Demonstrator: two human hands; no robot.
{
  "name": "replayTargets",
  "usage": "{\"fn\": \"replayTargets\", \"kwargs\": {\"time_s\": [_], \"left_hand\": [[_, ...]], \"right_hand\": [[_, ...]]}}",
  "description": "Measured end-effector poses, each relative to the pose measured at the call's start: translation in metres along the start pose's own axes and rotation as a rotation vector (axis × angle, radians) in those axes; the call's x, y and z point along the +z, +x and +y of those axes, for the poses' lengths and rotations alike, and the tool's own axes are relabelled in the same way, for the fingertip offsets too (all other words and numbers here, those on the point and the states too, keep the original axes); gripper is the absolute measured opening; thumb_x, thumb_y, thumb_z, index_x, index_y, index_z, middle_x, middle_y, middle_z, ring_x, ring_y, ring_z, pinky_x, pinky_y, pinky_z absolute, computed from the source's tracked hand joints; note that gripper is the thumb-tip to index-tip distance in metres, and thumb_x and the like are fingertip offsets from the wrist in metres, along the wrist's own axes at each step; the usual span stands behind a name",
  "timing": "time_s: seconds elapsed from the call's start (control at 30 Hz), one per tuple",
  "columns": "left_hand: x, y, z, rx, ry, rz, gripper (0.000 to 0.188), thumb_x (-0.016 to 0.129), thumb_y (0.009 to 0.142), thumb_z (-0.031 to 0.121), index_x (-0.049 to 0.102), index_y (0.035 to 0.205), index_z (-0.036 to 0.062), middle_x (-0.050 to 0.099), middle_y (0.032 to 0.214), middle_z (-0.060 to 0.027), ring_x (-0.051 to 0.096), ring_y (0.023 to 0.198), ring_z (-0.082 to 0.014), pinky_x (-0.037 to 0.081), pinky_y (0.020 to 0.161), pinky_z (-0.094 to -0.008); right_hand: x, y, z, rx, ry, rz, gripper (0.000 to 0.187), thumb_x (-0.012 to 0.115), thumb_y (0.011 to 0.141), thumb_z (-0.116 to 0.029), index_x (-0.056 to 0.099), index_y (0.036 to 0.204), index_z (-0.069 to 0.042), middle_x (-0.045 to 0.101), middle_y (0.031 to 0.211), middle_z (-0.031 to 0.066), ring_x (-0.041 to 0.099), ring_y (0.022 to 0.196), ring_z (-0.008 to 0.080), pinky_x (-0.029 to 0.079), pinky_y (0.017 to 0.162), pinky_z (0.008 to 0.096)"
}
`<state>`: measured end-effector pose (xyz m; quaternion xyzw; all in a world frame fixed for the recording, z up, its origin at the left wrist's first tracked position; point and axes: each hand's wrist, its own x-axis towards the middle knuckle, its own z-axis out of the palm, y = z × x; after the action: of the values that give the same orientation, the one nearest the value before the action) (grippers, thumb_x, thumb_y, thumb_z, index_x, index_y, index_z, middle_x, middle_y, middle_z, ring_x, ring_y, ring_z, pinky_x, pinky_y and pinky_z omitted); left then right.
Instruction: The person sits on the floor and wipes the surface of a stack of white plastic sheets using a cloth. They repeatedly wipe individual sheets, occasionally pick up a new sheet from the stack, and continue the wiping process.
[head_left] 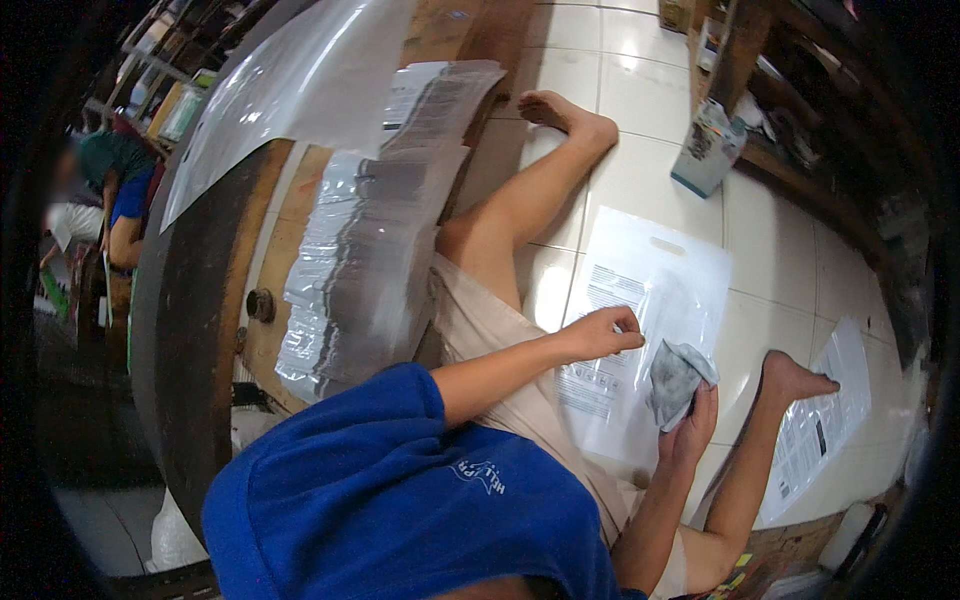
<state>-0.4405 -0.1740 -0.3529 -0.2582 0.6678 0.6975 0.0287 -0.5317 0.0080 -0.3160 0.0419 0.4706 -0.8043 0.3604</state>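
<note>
My right hand (692,420) is closed on a crumpled grey cloth (676,382) with dark smudges, held over a printed clear plastic bag (690,270). This bag lies flat on the floor between my legs, a cut-out handle slot at its far end. Over the bag's left part, my left hand (602,334) has its fingers curled inward. Whether anything small is pinched in them is hidden. Dark print runs down the bag's left side, partly covered by my left hand.
Overlapping plastic bags (370,250) lie on a wooden surface (285,200) at left, beside a large clear sheet (300,80). A grimy container (708,150) stands far right. Another printed bag (825,410) lies by my right foot. Another person (120,180) is at far left.
</note>
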Motion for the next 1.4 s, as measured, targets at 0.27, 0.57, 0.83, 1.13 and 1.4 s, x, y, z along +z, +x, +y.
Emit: {"fn": "replayTargets", "kwargs": {"time_s": [0.27,0.57,0.83,1.13,1.4], "left_hand": [[0.035,-0.007,0.007,-0.039,-0.337,-0.307,0.036,0.054,0.092,0.022,0.050,0.121,0.0008,0.058,0.096,-0.0046,0.052,0.090,-0.0111,0.045,0.077,-0.0249],[0.036,0.021,0.005,-0.245,-0.420,-0.149,0.072,0.049,0.089,0.026,0.010,0.147,0.0082,0.052,0.113,-0.0116,0.049,0.089,-0.0147,0.043,0.071,-0.0263],[0.036,0.059,0.026,-0.094,-0.255,-0.125,0.080,0.049,0.089,0.034,0.001,0.146,0.0048,0.031,0.140,-0.0284,0.033,0.129,-0.0339,0.026,0.106,-0.0321],[-0.072,0.246,0.082,0.484,0.334,0.588,0.090,0.075,0.064,0.038,0.032,0.131,-0.0040,0.039,0.127,-0.0256,0.036,0.121,-0.0393,0.031,0.104,-0.0416],[-0.107,0.301,0.129,0.802,0.420,0.441,0.092,0.077,0.058,0.031,0.030,0.129,-0.0030,0.039,0.121,-0.0248,0.040,0.114,-0.0366,0.034,0.099,-0.0392]], "right_hand": [[-0.018,0.019,0.028,-0.126,-0.328,-0.018,0.045,0.049,0.086,-0.001,0.035,0.128,0.002,0.056,0.103,0.0127,0.055,0.095,0.0196,0.044,0.088,0.0322],[-0.029,0.053,0.030,-0.141,-0.862,-0.225,0.039,0.046,0.090,-0.004,0.045,0.128,0.002,0.055,0.116,0.0133,0.053,0.100,0.0181,0.043,0.087,0.0292],[-0.022,0.081,0.024,0.043,-0.552,-0.279,0.025,0.047,0.092,-0.007,0.047,0.116,0.001,0.056,0.105,0.0090,0.054,0.093,0.0157,0.045,0.082,0.0288],[-0.009,0.125,-0.016,0.080,0.000,0.078,0.041,0.042,0.096,-0.033,0.041,0.124,-0.003,0.051,0.128,0.0159,0.061,0.086,0.0179,0.049,0.053,0.0196],[-0.049,0.132,-0.015,0.019,-0.217,0.226,0.030,0.053,0.092,-0.031,0.050,0.107,-0.005,0.062,0.095,0.0081,0.041,0.048,0.0084,0.035,0.039,0.0203]]}}
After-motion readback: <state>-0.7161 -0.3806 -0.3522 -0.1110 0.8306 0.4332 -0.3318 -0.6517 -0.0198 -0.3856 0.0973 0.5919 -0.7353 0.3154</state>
